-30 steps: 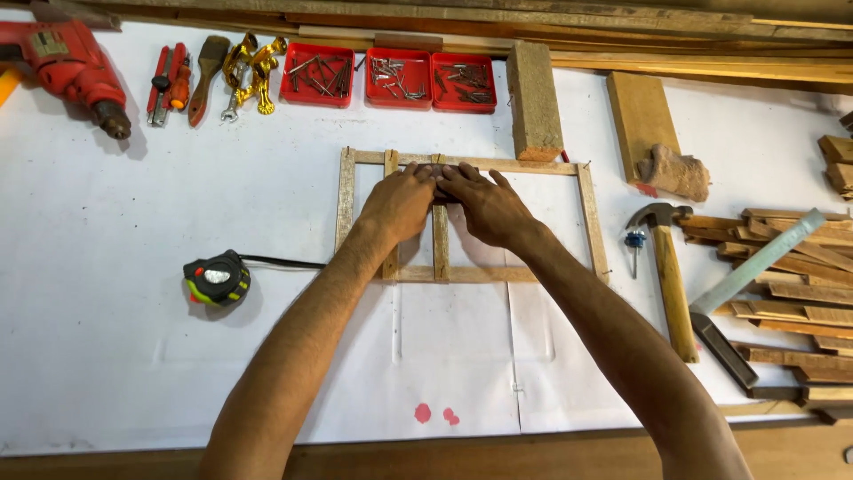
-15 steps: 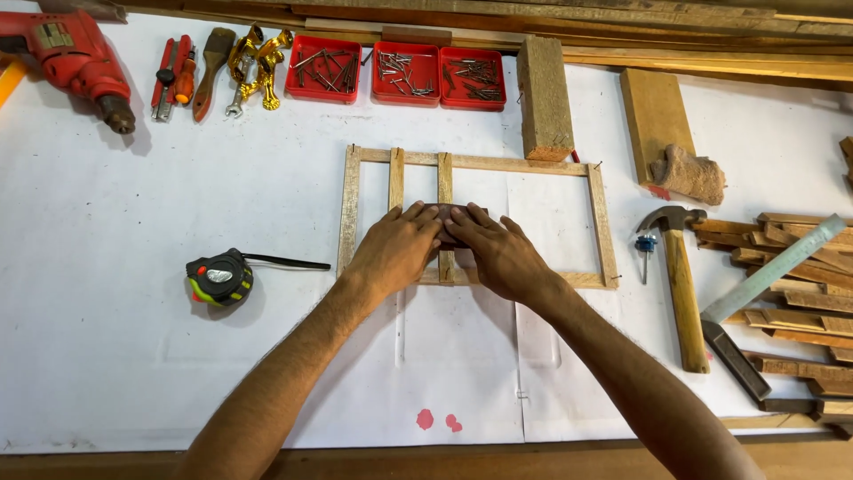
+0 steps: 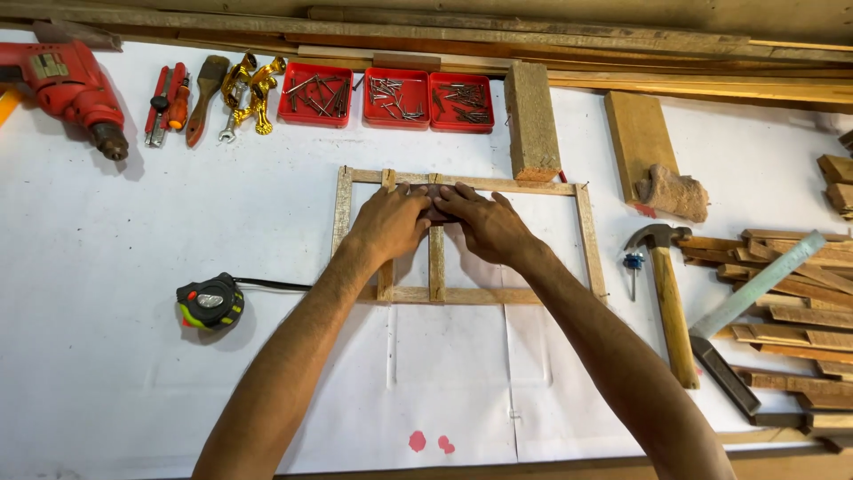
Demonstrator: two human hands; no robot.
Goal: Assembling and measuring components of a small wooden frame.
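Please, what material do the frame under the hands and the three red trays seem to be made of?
The frame looks like raw, unpainted wood: pale strips with visible grain and rough edges. The red trays seem to be plastic, smooth and evenly coloured, though painted metal is possible.

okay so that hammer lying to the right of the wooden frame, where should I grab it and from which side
Grip the hammer by its wooden handle, probably around the lower half, coming down from above. It lies flat on the white sheet with its metal head toward the far end and the handle running back toward you. The handle's near end looks free, though wood strips lie close on its right.
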